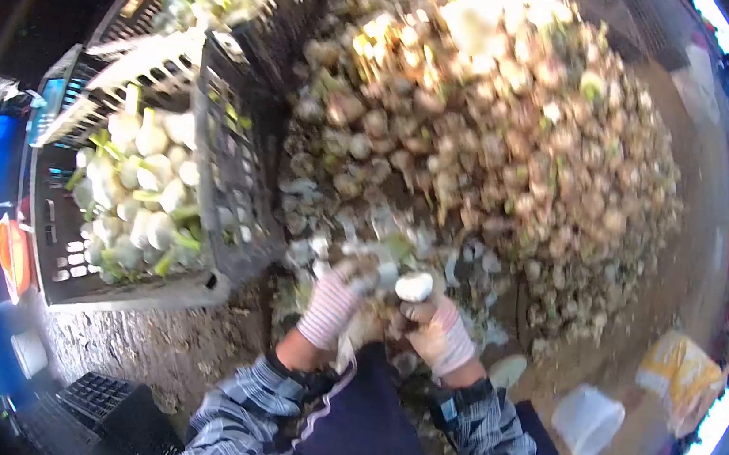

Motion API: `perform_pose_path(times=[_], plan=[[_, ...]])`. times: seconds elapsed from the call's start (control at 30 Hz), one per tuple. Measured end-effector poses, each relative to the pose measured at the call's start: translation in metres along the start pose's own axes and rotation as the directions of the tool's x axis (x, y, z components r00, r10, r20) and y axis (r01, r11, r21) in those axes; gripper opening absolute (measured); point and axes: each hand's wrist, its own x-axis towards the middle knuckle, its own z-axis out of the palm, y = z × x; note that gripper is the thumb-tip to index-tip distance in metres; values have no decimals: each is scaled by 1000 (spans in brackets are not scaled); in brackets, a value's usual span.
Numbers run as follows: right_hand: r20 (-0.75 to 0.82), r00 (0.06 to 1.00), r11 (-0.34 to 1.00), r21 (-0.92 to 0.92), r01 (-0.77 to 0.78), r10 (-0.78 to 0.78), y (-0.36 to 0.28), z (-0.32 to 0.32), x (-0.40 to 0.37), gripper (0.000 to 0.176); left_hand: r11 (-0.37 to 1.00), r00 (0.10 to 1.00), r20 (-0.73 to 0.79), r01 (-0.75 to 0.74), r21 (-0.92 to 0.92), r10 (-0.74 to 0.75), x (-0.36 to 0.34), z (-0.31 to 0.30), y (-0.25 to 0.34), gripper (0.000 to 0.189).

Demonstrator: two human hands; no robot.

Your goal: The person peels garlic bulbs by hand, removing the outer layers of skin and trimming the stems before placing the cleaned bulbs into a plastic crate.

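Note:
A peeled white onion (pixel 414 287) sits in the fingers of my right hand (pixel 444 335), which is closed around its lower side. My left hand (pixel 334 302) is just left of it, its fingers curled and slightly blurred; what they hold, if anything, I cannot make out. Both hands wear pale gloves with red-striped cuffs. Loose peelings (pixel 398 247) lie under and beyond the hands. Ahead and to the right spreads a large heap of unpeeled onions (pixel 489 143) with brownish skins.
At the left, a black plastic crate (pixel 225 288) holds white onions (pixel 142 186) with green stem ends. Behind it stands another crate (pixel 126 3) with onions. A dark crate (pixel 101 409) is at lower left. A white container (pixel 588 422) and a yellow-white bag (pixel 680 376) lie at right.

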Motion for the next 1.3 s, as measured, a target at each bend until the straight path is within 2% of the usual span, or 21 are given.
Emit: perform_pose_path(times=[0.03, 0.13, 0.2, 0.33, 0.37, 0.4, 0.43, 0.47, 0.5, 0.57, 0.63, 0.7, 0.77, 0.83, 0.9, 0.97, 1.0, 1.07, 1.1, 1.13, 1.3], plan=[[-25, 975, 879, 438, -189, 223, -12, 12, 9, 57, 996, 998, 27, 46, 71, -48, -1, -2, 0, 39], [157, 976, 969, 220, 115, -151, -91, 74, 50, 63, 960, 995, 89, 16, 280, -42, -5, -5, -16, 28], [277, 953, 966, 253, 54, -126, -127, 105, 60, 78, 816, 996, 68, -92, 570, 65, -1, -3, -12, 26], [288, 932, 975, 94, 201, -220, -116, 119, 78, 75, 839, 972, 37, -218, 499, 230, 14, -10, -43, 43], [260, 931, 921, -228, 317, -256, -112, 106, 79, 73, 852, 991, 39, -132, 507, 130, 12, -14, -40, 34], [232, 928, 761, -531, 372, -292, -107, 93, 80, 70, 853, 999, 41, -46, 519, 29, 12, -17, -24, 27], [171, 950, 701, -644, 307, -259, -82, 70, 86, 64, 901, 900, 62, 434, -17, -432, 7, -18, 15, 21], [44, 987, 546, -829, 123, -156, -72, 47, 88, 63, 957, 984, 41, 159, 244, -174, 4, -19, -2, 18], [9, 969, 213, -975, 63, -245, -63, 25, 92, 59, 922, 923, 52, 375, 94, -381, 4, -17, 10, 28], [121, 923, -178, -982, 59, -365, -59, -18, 114, 48, 948, 975, 37, 205, 244, -220, 1, -10, 9, 40], [78, 992, -385, -922, 35, -98, -72, -43, 147, 36, 968, 992, 54, 95, 230, -110, -1, -3, -1, 50], [186, 973, -518, -850, 90, -137, -64, -66, 164, 29, 963, 970, 98, 205, 173, -224, 3, -2, 19, 49], [193, 981, -494, -854, 164, -8, -73, -62, 172, 33, 899, 925, 109, 318, 302, -363, 3, -7, 29, 61], [243, 968, -468, -863, 188, -59, -57, -78, 180, 35, 917, 926, 145, 306, 255, -350, 6, -5, -10, 65], [90, 992, -270, -961, 62, -92, -60, -76, 171, 36, 969, 962, 118, 238, 71, -246, 8, 1, 1, 58], [-7, 996, 85, -996, 0, -86, -76, -58, 136, 44, 980, 986, -1, 166, 112, -167, 9, 12, -7, 70], [-25, 990, 427, -903, 38, -139, -68, -51, 111, 56, 995, 995, -34, 96, 3, -96, 12, 17, -18, 77], [-57, 988, 702, -697, -143, 145, -106, -6, 58, 66, 959, 994, -54, -74, 274, 93, 13, 21, 34, 83], [-18, 989, 869, -474, -140, 150, -63, -7, 56, 59, 904, 983, -44, -148, 402, 180, 10, 23, 53, 86], [-13, 998, 854, -516, -60, 62, -47, -5, 44, 57, 983, 987, -30, -155, 101, 159, 12, 29, 16, 88], [-29, 981, 953, -245, 179, -192, -47, 7, 1, 49, 974, 977, -16, -211, 84, 213, -8, 23, 90, 85]])
